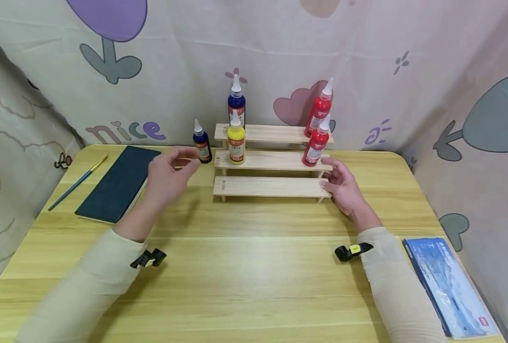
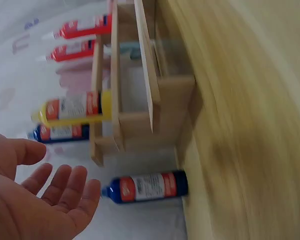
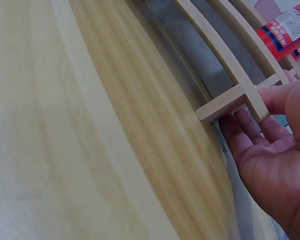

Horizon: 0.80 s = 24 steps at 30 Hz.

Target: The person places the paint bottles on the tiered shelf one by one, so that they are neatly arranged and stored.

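Observation:
A three-tier wooden display shelf (image 1: 271, 186) stands at the back of the table. My right hand (image 1: 342, 185) holds its right end, with the thumb over the lowest board and fingers (image 3: 235, 131) at the side support. Beside the shelf's left end, a dark blue paint bottle (image 1: 202, 145) stands upright on the table. My left hand (image 1: 171, 174) hovers near it, fingers loosely bent and holding nothing. On the middle tier are a yellow bottle (image 1: 236, 143) at left and a red bottle (image 1: 316, 146) at right. The top tier carries another blue bottle (image 1: 236, 101) and another red one (image 1: 319, 113).
A dark notebook (image 1: 116, 183) and a blue-handled paintbrush (image 1: 77, 184) lie at the left of the table. At the front right lies a blue-covered pad (image 1: 449, 286). A printed cloth (image 1: 185, 62) hangs behind the table.

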Tool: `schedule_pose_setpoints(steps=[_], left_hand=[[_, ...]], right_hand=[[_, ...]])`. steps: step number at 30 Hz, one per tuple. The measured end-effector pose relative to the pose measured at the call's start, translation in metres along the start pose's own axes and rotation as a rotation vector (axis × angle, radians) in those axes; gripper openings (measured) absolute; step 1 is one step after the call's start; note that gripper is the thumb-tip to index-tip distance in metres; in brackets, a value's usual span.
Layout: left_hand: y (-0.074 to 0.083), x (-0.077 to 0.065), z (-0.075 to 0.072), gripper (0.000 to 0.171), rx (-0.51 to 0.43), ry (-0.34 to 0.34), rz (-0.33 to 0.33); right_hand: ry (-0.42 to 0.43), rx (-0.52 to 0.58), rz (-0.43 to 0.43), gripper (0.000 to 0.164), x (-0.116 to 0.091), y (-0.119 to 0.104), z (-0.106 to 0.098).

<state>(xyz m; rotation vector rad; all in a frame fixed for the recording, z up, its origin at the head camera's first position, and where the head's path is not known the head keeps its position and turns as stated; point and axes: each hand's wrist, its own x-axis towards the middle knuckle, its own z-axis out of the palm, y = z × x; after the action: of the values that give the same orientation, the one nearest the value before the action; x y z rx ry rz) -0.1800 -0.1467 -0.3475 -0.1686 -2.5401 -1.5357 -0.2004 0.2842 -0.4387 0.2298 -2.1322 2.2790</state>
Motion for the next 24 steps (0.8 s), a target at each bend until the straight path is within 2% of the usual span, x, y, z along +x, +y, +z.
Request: schedule_pose_setpoints(steps=[8, 12, 18, 24], left_hand=[[-0.021, 0.033, -0.006, 0.030, -0.063, 0.125, -0.006], [-0.030, 0.052, -0.005, 0.031, -0.072, 0.149, -0.015], [-0.037, 0.077, -0.003, 0.039, -0.160, 0.098, -0.070], [-0.046, 0.093, 0.002, 0.047, -0.169, -0.039, -0.139]], right_hand=[[0.006, -0.011, 0.008, 0.064, -0.001, -0.001, 0.001], [0.004, -0.018, 0.014, 0.064, -0.001, -0.001, 0.002], [0.011, -0.006, 0.018, 0.064, 0.000, -0.001, -0.001], [0.005, -0.014, 0.009, 0.063, 0.000, 0.000, 0.000]])
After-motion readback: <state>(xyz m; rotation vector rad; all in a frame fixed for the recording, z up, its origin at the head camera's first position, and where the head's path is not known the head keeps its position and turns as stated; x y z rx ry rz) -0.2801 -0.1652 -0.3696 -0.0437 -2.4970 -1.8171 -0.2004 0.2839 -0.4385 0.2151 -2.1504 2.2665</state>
